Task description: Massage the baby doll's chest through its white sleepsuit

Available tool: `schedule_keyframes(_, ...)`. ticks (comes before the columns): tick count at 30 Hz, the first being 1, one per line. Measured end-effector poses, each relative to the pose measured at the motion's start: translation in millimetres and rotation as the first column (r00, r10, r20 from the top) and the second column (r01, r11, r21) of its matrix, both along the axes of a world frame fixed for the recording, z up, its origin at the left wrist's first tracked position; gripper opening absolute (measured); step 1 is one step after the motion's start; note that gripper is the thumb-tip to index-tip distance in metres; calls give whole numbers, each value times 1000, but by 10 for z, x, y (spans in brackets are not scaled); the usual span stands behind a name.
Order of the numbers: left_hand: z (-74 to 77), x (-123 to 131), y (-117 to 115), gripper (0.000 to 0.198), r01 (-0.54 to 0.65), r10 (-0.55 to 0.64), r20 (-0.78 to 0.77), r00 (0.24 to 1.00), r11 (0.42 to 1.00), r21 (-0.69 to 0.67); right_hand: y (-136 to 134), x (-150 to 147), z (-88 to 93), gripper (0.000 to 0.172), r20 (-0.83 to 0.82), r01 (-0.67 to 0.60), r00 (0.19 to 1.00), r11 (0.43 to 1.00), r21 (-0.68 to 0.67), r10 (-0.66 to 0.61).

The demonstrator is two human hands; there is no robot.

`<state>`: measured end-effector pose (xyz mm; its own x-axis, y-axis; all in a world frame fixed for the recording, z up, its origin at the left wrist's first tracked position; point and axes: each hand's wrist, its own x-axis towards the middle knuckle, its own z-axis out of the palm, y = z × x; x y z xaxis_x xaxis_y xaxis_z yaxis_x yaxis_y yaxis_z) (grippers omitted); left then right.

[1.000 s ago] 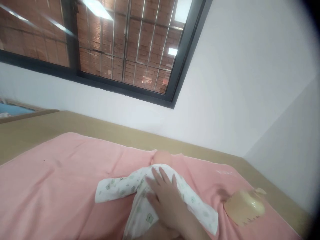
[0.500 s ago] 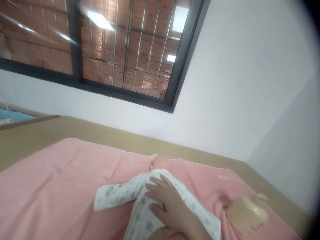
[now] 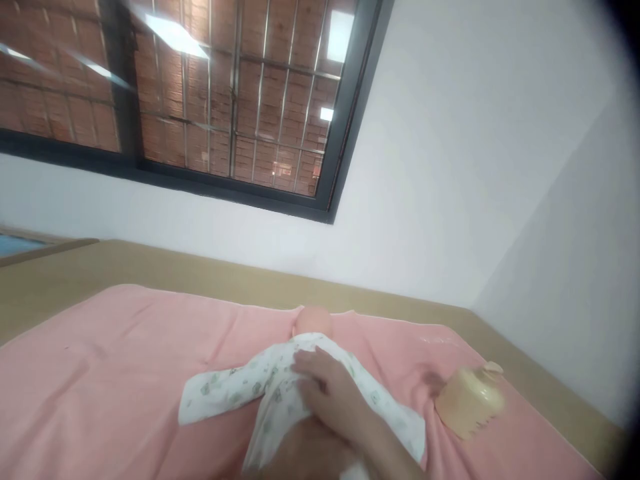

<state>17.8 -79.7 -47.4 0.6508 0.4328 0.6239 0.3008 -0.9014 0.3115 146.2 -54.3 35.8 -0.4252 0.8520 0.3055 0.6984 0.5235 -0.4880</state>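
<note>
What looks like a baby doll lies on a pink blanket, its smooth bald head toward the wall. It wears a white long-sleeved top with small green prints, sleeves stretched out to both sides. Flat on the chest of the top rests my right hand, fingers extended and a little blurred. My left hand is a brown blur low in the picture, over the lower part of the top. Its fingers cannot be made out. The doll's lower body is hidden by my hands and the picture's edge.
A yellowish, bottle-like container lies tilted on the blanket at the right. Beneath the blanket is a tan padded surface, bordered by a white wall. A dark-framed window with bars is above. Something blue shows at the far left.
The view has shifted, so everything sits slightly further left. My left hand has come up further over the lower part of the top. My right hand stays on the chest.
</note>
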Motion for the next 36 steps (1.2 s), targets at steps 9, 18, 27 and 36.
schedule_keyframes(9, 609, 61, 560, 25, -691, 678, -134, 723, 710, -138, 61, 101, -41, 39, 154, 461, 875, 887, 23, -458)
schedule_keyframes(18, 622, 6, 746, 47, -707, 627, -327, 707, 644, -293, 486, 401, -319, 58, 118, 411, 911, 897, -167, -395)
schedule_keyframes(27, 717, -44, 699, 46, -628, 549, -313, 775, 728, -275, 218, 217, -74, 37, 304, 459, 846, 888, 0, -438)
schedule_keyframes(36, 646, -35, 660, 34, -602, 530, -331, 781, 779, -175, 372, 367, -135, 70, 170, 378, 924, 887, -266, -343)
